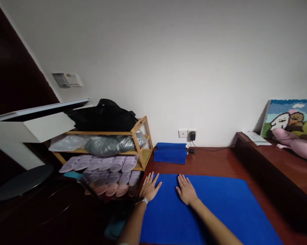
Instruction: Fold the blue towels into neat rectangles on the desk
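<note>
A blue cloth (219, 204) is spread out on the reddish-brown wooden surface. My left hand (149, 188) lies flat with fingers apart on the cloth's far left corner, a watch on its wrist. To the right, near the cloth's far edge, my right hand (187, 191) rests palm down with its fingers stretched out. Neither hand holds anything. Beyond them, against the wall, sits a folded blue cloth (170, 156), touched by neither hand.
Left stands a wooden rack (140, 146) with slippers (117, 164), plastic-wrapped items and a black bag (104, 117). A charger (192, 135) with a cable is at the wall. A raised ledge at right holds a pink plush (296, 144) and a picture (288, 115).
</note>
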The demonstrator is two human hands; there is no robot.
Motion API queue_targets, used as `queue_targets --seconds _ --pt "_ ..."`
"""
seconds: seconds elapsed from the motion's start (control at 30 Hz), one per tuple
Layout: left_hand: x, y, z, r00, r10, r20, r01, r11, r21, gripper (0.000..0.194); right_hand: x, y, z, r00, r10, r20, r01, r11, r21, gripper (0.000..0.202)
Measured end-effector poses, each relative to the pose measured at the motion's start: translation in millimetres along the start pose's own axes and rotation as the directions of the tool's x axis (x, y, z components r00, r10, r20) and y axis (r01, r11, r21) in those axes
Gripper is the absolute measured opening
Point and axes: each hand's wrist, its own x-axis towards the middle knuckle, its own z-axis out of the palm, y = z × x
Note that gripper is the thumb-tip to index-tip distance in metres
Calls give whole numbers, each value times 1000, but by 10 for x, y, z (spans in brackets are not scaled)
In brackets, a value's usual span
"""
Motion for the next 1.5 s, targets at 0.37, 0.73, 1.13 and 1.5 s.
queue_targets --seconds 0.37,0.73,1.13,1.5 --pt "30 -5 22 1000 -12 -2 12 1000 27 70 -797 2028 -395 931 345 -116 -360 920 -153 76" --pt "93 -87 -124 991 -25 129 25 1000 2 71 -1352 3136 -568 821 528 -218 -565 807 -173 80" --pt "-18 -106 -116 999 28 42 -27 1000 -7 70 -824 2331 -720 812 529 -245 -578 785 -224 72" --pt "-30 -89 -123 999 12 39 -13 1000 9 67 170 -104 139 998 63 -10 -64 996 -57 70"
